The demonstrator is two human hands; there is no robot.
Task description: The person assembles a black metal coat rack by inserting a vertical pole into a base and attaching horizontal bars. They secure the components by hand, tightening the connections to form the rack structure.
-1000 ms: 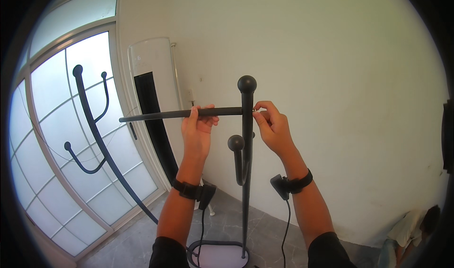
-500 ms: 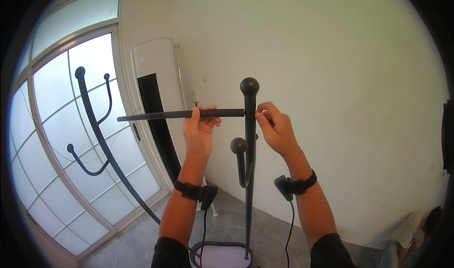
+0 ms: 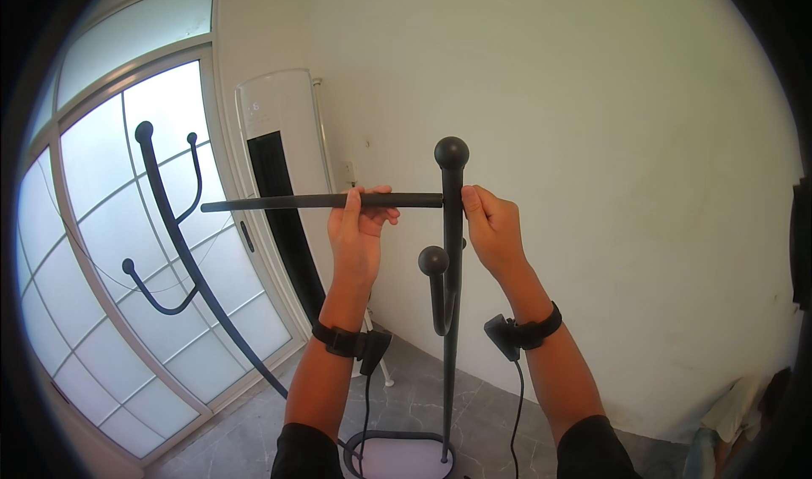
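A black tube (image 3: 296,201) lies level across the view, its right end against the upright black post (image 3: 452,225) of a coat rack. My left hand (image 3: 359,234) holds the tube near that end, thumb in front and fingers behind. On the post's other side, level with the tube's end, my right hand (image 3: 493,225) is closed, thumb and fingertips pressed to the post; anything pinched there is hidden. A round ball (image 3: 452,153) caps the post above my hands. Lower down, a curved hook (image 3: 438,297) with a ball tip juts from it.
A second curved black pole (image 3: 182,246) with ball-tipped hooks leans at left before a frosted glass door (image 3: 127,158). Behind it stands a tall white cabinet-like unit (image 3: 275,107). The rack's oval base (image 3: 406,436) rests on grey floor. Part of a person (image 3: 732,420) shows at lower right.
The small gap between the tube's right end and the post has narrowed. My right hand has closed in against the post. Post and tube have shifted slightly.
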